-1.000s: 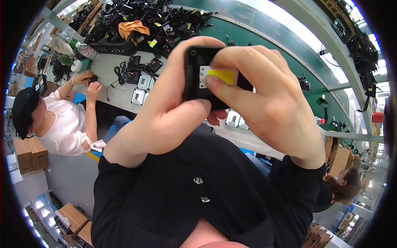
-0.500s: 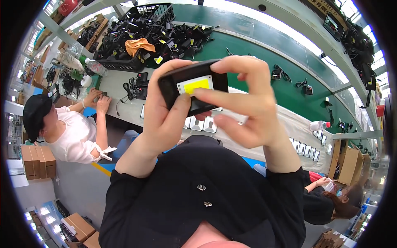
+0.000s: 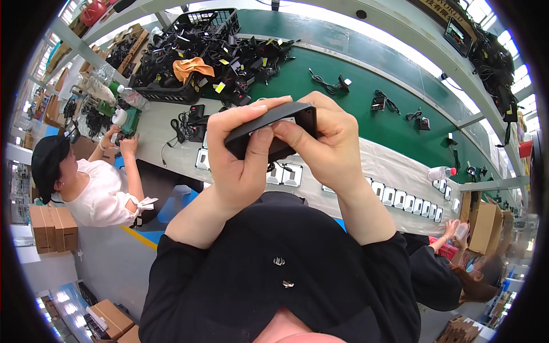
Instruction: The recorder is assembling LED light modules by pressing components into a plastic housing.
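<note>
Both hands hold a black, box-shaped lamp housing [image 3: 238, 141] in front of my chest, tilted so that its open face is seen at a slant. My left hand [image 3: 229, 163] wraps its left side, fingers over the top edge and thumb pressed inside. My right hand [image 3: 336, 146] grips the right side, its thumb also inside, close to the left thumb. Only a sliver of the pale LED plate shows behind the thumbs. On the bench beyond lie several small floodlights [image 3: 291, 175] in a row.
A black crate [image 3: 166, 91] and heaped black cabled parts fill the far left. Cabled units [image 3: 379, 103] are spread over the green bench [image 3: 354, 68]. A red-capped bottle [image 3: 440, 174] lies at right. Co-workers sit left [image 3: 97, 177] and right [image 3: 434, 268].
The housing has tipped, so its yellow panel no longer shows. My right index finger has left the panel; the right hand now grips the side with its thumb inside.
</note>
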The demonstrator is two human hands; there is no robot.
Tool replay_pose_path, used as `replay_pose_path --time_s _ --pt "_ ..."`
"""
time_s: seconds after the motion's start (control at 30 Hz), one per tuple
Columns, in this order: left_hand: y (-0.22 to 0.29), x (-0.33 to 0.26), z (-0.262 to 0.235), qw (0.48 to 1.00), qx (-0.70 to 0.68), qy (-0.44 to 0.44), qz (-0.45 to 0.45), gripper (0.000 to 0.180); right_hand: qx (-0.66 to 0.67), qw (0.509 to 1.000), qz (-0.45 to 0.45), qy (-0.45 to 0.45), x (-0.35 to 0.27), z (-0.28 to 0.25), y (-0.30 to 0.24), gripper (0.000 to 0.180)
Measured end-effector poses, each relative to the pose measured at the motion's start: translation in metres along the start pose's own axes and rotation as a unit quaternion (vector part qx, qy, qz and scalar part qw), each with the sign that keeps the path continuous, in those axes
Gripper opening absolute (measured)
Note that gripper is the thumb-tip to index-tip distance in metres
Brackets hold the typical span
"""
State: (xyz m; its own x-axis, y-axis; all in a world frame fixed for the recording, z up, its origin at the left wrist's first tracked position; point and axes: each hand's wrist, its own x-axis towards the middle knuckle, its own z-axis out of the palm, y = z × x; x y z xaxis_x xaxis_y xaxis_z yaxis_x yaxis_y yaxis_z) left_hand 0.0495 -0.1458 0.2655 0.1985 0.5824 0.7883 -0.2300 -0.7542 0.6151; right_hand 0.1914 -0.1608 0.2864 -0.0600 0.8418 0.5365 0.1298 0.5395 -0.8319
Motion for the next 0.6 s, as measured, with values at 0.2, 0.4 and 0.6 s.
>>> replay_pose_path --time_s 0.2,0.4,0.6 --pt "-0.023 -0.013 0.013 0.988 -0.037 0.15 0.03 0.028 0.104 0.992 0.063 -0.017 0.001 0.011 0.012 0.021" --pt "-0.017 0.001 -0.003 0.973 -0.18 0.114 -0.088 0.03 0.102 0.988 0.111 0.039 0.006 0.023 0.012 0.026" --pt "-0.032 0.012 -0.014 0.95 -0.254 0.154 -0.1 0.043 -0.033 0.994 -0.026 0.097 0.025 0.043 0.019 0.025"
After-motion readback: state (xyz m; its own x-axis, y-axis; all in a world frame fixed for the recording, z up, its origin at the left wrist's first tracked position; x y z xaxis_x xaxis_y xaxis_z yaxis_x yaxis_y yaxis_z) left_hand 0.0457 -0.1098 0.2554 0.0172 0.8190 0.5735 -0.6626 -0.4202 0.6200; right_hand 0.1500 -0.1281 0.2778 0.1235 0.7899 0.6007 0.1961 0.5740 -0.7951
